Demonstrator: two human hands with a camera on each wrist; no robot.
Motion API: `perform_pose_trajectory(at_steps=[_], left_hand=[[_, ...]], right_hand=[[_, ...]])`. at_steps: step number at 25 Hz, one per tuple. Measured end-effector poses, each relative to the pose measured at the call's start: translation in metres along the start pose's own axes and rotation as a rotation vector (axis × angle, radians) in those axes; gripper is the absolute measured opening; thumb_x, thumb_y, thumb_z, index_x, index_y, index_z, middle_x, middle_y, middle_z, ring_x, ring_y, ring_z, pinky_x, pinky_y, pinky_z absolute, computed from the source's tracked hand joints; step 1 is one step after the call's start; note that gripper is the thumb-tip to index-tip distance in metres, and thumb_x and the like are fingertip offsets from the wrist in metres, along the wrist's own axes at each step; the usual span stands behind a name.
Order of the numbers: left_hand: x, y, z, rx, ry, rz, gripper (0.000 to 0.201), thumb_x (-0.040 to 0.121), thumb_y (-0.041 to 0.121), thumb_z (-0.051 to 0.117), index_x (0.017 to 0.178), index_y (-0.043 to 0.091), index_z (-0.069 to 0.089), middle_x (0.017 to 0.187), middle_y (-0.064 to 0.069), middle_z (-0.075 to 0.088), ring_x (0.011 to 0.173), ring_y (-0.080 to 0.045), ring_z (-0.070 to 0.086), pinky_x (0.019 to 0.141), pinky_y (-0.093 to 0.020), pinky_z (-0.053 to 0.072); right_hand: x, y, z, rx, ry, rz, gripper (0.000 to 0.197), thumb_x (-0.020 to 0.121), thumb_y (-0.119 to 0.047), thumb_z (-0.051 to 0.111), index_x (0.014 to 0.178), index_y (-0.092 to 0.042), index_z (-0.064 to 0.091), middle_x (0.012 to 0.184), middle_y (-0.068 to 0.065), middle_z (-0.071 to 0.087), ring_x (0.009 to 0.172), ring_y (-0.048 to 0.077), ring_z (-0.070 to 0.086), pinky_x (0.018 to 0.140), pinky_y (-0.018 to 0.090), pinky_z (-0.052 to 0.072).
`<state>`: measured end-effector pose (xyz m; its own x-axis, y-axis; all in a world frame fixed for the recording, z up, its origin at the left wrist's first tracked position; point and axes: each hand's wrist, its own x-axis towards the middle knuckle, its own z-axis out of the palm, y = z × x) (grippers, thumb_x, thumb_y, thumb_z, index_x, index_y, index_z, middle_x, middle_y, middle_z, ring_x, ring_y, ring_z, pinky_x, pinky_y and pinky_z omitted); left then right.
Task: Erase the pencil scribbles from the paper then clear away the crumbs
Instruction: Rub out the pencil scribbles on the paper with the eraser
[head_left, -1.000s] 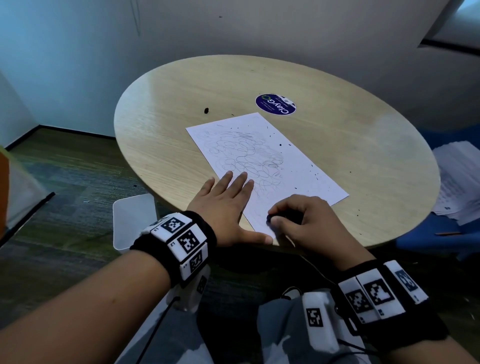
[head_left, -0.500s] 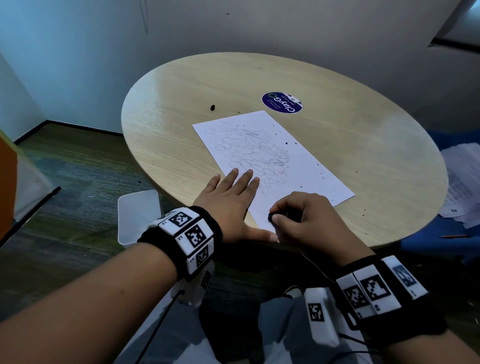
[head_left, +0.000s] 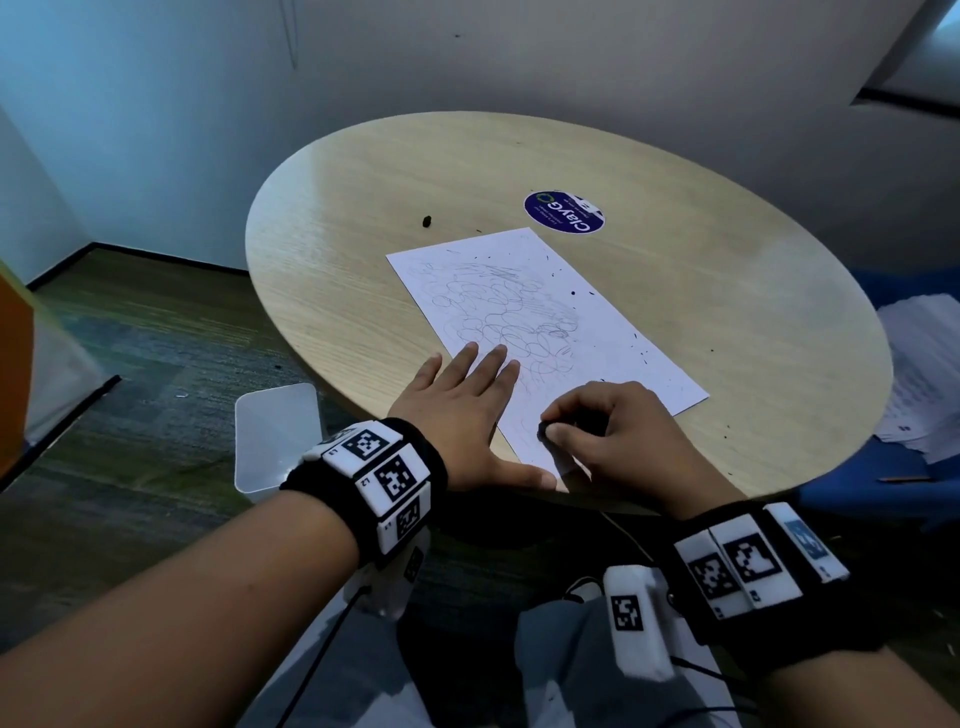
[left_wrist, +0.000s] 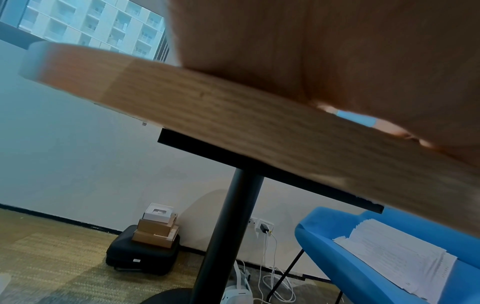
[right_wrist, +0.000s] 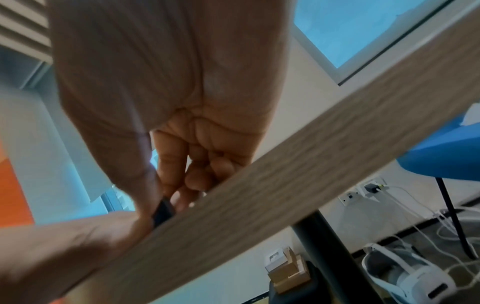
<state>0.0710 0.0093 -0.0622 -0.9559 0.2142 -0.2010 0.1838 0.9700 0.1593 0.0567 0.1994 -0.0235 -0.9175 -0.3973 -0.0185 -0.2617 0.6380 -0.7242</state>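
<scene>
- Pale wood-grain covers the round counter (head_left: 727, 322), and the white paper (head_left: 597, 332) lies slanted on its near half, one short end at the 6 o'clock rim, so both hands reach it without stretching.
- Pencil scribbles (head_left: 498, 312) fill the sheet's middle and far part, loops plainly legible, so erasing looks far from finished.
- The left hand (head_left: 457, 415) lies flat at about 7 o'clock, fingers straight and spread across the paper's left edge, thumb along the rim; its grip is wide and holds nothing. It likely pins the sheet so rubbing cannot drag or crease it.
- The right hand (head_left: 618, 431) sits at 6 o'clock over the near corner, its grip narrow, thumb and curled fingers pinching a small dark eraser (head_left: 545, 428) against the paper. The right wrist view shows the dark block (right_wrist: 162, 211) wedged between thumb and fingertips just above the counter edge.
- Dark crumbs (head_left: 644, 353) speckle the paper's right side and the wood beyond; a larger black bit (head_left: 426, 221) lies toward 11 o'clock.
- A round blue sticker (head_left: 564, 212) sits just past the sheet at 12 o'clock.
- A clear tray (head_left: 275, 436) rests on the floor at 8 o'clock, perhaps meant for the crumbs.
</scene>
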Motion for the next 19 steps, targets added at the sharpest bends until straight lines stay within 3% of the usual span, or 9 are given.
perform_pose_trajectory(at_steps=[2,3,5,8,9,11,13,17,19], left_hand=[[0.0,0.0,0.0,0.0,-0.003,0.003,0.13,0.053,0.099,0.021,0.157,0.027,-0.01,0.164,0.009,-0.019,0.149,-0.014,-0.021,0.122,-0.046,-0.007],[0.0,0.0,-0.001,-0.002,-0.004,0.004,0.13,0.053,0.099,0.021,0.157,0.027,-0.01,0.164,0.009,-0.019,0.149,-0.014,-0.021,0.122,-0.046,-0.007],[0.0,0.001,-0.001,-0.002,-0.002,0.003,0.131,0.053,0.099,0.02,0.157,0.027,-0.01,0.164,0.009,-0.019,0.149,-0.014,-0.022,0.122,-0.046,-0.007],[-0.001,0.0,-0.001,0.009,-0.004,-0.003,0.131,0.053,0.1,0.019,0.157,0.027,-0.012,0.163,0.009,-0.02,0.149,-0.014,-0.023,0.122,-0.046,-0.007],[-0.001,0.0,-0.001,0.009,-0.007,-0.003,0.13,0.054,0.1,0.02,0.157,0.027,-0.012,0.163,0.009,-0.02,0.149,-0.014,-0.023,0.122,-0.046,-0.007],[0.0,0.0,-0.001,0.001,-0.009,-0.002,0.13,0.055,0.1,0.024,0.157,0.027,-0.011,0.163,0.009,-0.02,0.149,-0.014,-0.023,0.122,-0.046,-0.007],[0.0,0.0,-0.001,-0.006,-0.009,0.003,0.131,0.054,0.1,0.024,0.157,0.027,-0.01,0.164,0.009,-0.02,0.149,-0.014,-0.023,0.122,-0.046,-0.007],[-0.001,0.0,-0.001,0.002,0.004,0.001,0.129,0.056,0.099,0.024,0.157,0.026,-0.01,0.164,0.008,-0.019,0.149,-0.014,-0.022,0.122,-0.046,-0.008],[0.0,0.0,-0.001,0.0,-0.001,0.001,0.129,0.057,0.099,0.025,0.157,0.026,-0.01,0.164,0.008,-0.019,0.149,-0.015,-0.022,0.122,-0.046,-0.008]], right_hand=[[-0.005,-0.005,-0.003,0.069,-0.173,-0.001,0.012,0.08,-0.007,0.07,0.079,-0.017,0.075,0.077,-0.003,0.074,0.074,0.012,0.069,0.071,0.025,0.053],[-0.005,-0.005,-0.002,0.04,-0.189,-0.016,0.011,0.08,-0.008,0.069,0.078,-0.018,0.075,0.076,-0.004,0.074,0.073,0.01,0.068,0.069,0.024,0.052],[0.001,-0.001,0.005,-0.052,-0.071,-0.038,0.011,0.081,-0.012,0.069,0.077,-0.021,0.074,0.076,-0.008,0.072,0.073,0.002,0.065,0.069,0.018,0.048],[0.008,0.0,0.011,-0.059,0.108,-0.03,0.011,0.081,-0.012,0.068,0.079,-0.022,0.074,0.08,-0.008,0.073,0.079,0.003,0.066,0.072,0.015,0.047],[0.008,0.0,0.008,-0.007,0.074,-0.017,0.011,0.081,-0.01,0.069,0.079,-0.02,0.074,0.079,-0.006,0.074,0.078,0.005,0.068,0.073,0.017,0.049],[0.003,-0.003,-0.002,0.083,-0.14,0.001,0.011,0.081,-0.006,0.069,0.081,-0.015,0.074,0.077,-0.002,0.075,0.076,0.011,0.07,0.072,0.021,0.052],[0.003,-0.005,-0.004,0.039,-0.23,-0.028,0.011,0.081,-0.005,0.069,0.082,-0.014,0.075,0.074,-0.003,0.074,0.071,0.008,0.068,0.068,0.02,0.051],[0.016,-0.005,0.013,-0.104,0.035,-0.046,0.009,0.083,-0.014,0.068,0.083,-0.02,0.075,0.077,-0.011,0.071,0.075,-0.001,0.063,0.069,0.017,0.045],[0.016,-0.005,0.008,-0.019,0.011,0.003,0.01,0.083,-0.012,0.068,0.083,-0.019,0.075,0.079,-0.007,0.074,0.078,0.006,0.067,0.074,0.023,0.051]])
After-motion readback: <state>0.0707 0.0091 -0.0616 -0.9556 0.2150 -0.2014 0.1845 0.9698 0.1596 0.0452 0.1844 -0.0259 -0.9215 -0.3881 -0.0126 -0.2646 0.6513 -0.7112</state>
